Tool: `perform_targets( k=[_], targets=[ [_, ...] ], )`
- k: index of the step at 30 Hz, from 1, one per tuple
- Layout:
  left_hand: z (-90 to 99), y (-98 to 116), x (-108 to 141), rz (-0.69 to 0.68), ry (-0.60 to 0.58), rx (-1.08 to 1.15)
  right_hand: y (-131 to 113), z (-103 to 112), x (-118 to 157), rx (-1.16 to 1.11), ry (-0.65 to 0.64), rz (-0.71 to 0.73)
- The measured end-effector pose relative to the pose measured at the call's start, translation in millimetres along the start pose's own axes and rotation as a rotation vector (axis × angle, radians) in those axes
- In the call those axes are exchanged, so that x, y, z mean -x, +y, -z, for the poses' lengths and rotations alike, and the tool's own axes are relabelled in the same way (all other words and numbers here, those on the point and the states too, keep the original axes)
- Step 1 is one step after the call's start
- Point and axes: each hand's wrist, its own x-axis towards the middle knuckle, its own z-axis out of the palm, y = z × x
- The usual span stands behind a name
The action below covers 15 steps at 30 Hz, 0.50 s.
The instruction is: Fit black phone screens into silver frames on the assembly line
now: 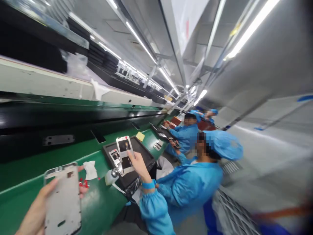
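My left hand [36,209] grips a phone mid-frame [63,202], a flat whitish plate with screw holes along its edges. The thumb lies on its face and fingertips show past its right edge. Farther right, my right hand [139,164], with a blue strap at the wrist, pinches a white phone panel [125,143] with a small red mark on top. This panel is tilted over a black tray [144,153]. Other white phone panels [114,156] lie in that tray, partly covered by the held one.
A bottle with a metal top [111,176] stands beside the tray. Crumpled white tissue [90,170] and small red pieces [84,183] lie on the green bench [102,199]. Near the tray are a dark phone [98,136] and a yellow pad [140,136]. A co-worker [195,182] in blue sits close at right.
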Motion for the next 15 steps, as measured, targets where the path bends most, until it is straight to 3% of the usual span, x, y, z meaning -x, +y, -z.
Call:
perform_targets(
  k=[1, 3, 6, 9, 12, 15],
  targets=[
    [-21.8, 6.4, 10.2, 0.070, -0.076, 0.105, -10.8, -12.5, 12.4, -0.065, -0.013, 0.036],
    [-57.4, 15.2, 25.0, 0.057, -0.148, 0.168, -30.9, -46.1, 39.8, -0.172, -0.050, 0.081],
    [-80.8, 17.7, 38.2, -0.036, -0.137, 0.118, -55.3, -95.6, 76.3, -0.310, -0.117, 0.107],
    [-71.6, 12.3, 48.3, -0.125, -0.046, -0.019, -75.2, -120.2, 94.1, -0.468, -0.104, 0.126],
    [-48.3, 5.7, 56.1, -0.299, 0.038, -0.278, -95.8, -125.6, 96.6, -0.640, -0.107, 0.268],
    [-27.2, 2.1, 59.9, -0.513, 0.082, -0.610, -116.0, -131.0, 94.2, -0.745, -0.198, 0.398]
  ],
)
